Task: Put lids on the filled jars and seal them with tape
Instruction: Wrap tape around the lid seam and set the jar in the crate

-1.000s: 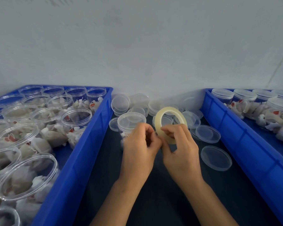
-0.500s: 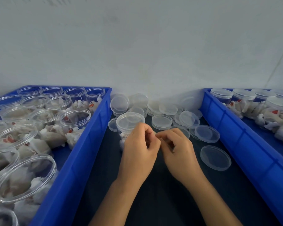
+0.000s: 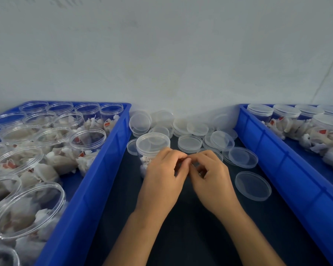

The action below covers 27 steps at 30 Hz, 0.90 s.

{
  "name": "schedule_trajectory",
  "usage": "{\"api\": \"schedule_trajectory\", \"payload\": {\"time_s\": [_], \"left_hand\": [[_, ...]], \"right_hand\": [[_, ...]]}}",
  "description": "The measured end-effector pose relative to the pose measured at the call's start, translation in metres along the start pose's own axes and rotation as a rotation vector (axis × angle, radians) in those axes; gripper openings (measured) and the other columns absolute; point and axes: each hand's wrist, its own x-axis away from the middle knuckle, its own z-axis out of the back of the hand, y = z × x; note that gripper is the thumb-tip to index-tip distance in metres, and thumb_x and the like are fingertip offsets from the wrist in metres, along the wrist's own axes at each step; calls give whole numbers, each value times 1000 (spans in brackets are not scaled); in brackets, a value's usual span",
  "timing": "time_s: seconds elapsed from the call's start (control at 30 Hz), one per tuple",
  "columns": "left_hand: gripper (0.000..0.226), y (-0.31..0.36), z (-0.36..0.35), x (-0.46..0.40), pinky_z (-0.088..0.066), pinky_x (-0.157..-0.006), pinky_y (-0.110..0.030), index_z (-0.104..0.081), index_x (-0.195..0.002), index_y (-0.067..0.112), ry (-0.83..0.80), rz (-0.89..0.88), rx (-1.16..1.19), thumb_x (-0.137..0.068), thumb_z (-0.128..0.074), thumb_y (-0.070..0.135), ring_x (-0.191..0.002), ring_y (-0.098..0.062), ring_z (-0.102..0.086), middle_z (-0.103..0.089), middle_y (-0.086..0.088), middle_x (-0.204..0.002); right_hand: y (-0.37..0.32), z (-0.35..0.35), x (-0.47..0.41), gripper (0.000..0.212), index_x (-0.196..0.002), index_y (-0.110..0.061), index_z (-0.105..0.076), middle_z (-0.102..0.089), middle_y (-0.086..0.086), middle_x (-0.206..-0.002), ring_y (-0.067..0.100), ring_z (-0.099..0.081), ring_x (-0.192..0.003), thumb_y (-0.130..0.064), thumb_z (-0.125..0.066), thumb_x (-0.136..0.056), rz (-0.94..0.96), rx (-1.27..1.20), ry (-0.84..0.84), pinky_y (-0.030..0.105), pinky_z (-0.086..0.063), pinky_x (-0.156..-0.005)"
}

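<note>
Loose lids (image 3: 253,185) btwn blue bins (image 3: 96,181).

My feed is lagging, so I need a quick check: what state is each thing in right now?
Jar between the bins: filled, lid on, upright.
Left bin jars: filled, no lids.
Right bin jars: filled, lidded.
Loose lids: lying on the dark table, unused.
Left hand: fingers curled, pinching at something unclear.
Right hand: fingers curled, meeting the left.
Tape roll: not visible.
</note>
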Motion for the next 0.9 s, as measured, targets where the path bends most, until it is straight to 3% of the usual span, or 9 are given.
{"api": "schedule_trajectory", "payload": {"time_s": [0.2, 0.3, 0.4, 0.47, 0.53, 0.63, 0.7, 0.8, 0.9], "left_hand": [[16, 1, 2, 1, -59, -83, -49, -73, -109, 16, -25, 17, -50, -107, -64, 30, -88, -14, -68, -67, 6, -102], [16, 4, 2, 1, -58, -79, -48, -70, -107, 15, -11, 30, -47, -109, -61, 28, -86, -14, -67, -66, 5, -100], [14, 5, 2, 0, -57, -78, -34, -70, -106, 15, 14, 56, -17, -108, -60, 25, -86, -8, -64, -65, 7, -98], [14, 5, 3, 0, -55, -78, -30, -70, -107, 15, 23, 75, 2, -108, -59, 25, -87, -6, -64, -65, 8, -97], [14, 5, 4, 0, -56, -77, -30, -70, -107, 15, 25, 78, 16, -109, -59, 25, -87, -7, -64, -65, 9, -95], [15, 7, 2, 1, -58, -75, -36, -69, -108, 12, 31, 37, 16, -108, -60, 23, -85, -9, -66, -66, 6, -96], [14, 7, 0, 2, -59, -77, -44, -69, -108, 12, 30, 25, 8, -109, -60, 23, -86, -11, -67, -67, 7, -98], [14, 5, -3, 4, -58, -80, -49, -67, -107, 13, 41, 57, 14, -110, -59, 24, -85, -11, -65, -65, 8, -98], [12, 2, -2, 3, -56, -75, -34, -66, -103, 16, 93, 71, 5, -109, -59, 23, -81, -8, -61, -62, 11, -92]], "right_hand": [[4, -1, 0, 20, -108, -40, -72, -66, -17, -98, 8, -65, -86, -22, -66, -102, -43, -57, -38, 18, -49, -71], [4, 1, 1, 18, -116, -50, -63, -71, -12, -84, 13, -67, -74, -36, -56, -107, -80, -105, -150, 34, -56, -68], [1, 4, 2, 20, -120, -46, -62, -72, 2, -76, 22, -71, -70, -34, -49, -112, -47, -209, -266, 50, -60, -74], [-2, 7, 2, 20, -120, -43, -64, -71, 6, -73, 24, -72, -66, -33, -48, -112, -29, -275, -291, 47, -60, -72], [-2, 9, 2, 20, -116, -42, -67, -68, 10, -67, 24, -68, -55, -32, -50, -112, -51, -325, -288, 38, -58, -60], [2, 10, 1, 20, -107, -42, -69, -56, 12, -56, 18, -49, -44, -34, -52, -110, -77, -276, -235, 32, -44, -46], [5, 9, 0, 18, -105, -43, -70, -52, 10, -57, 11, -42, -47, -38, -53, -109, -55, -139, -179, 29, -37, -50], [7, 8, -1, 18, -108, -43, -68, -55, -8, -57, 8, -50, -53, -44, -50, -109, -56, 13, -177, 28, -40, -58], [5, 7, 1, 22, -112, -46, -69, -61, -5, -66, 11, -56, -63, -41, -47, -109, -38, -10, -186, 30, -45, -62]]}}
